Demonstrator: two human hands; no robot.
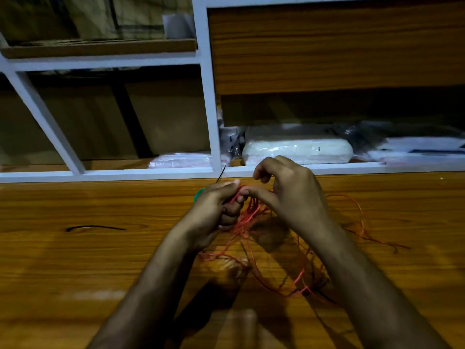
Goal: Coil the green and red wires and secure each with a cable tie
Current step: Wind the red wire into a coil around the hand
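L hand (216,210) gripped a bunch of red wire (251,215), fingers curled round it, approx centre of frame; R hand (289,192) pinched the same strands w/ thumb & forefinger, other fingers curled above; rest of red wire trailed loose over the wooden table (75,260) toward 4–5 o'clock, uncoiled; green wire (200,193) peeked out behind L hand at 11 o'clock of it, mostly hidden; thin black strip, prob. a cable tie (95,227), lay at 9 o'clock, well apart; another black tip (221,173) stuck up just above L hand; bagged items (297,151) on shelf at 12–1 o'clock.
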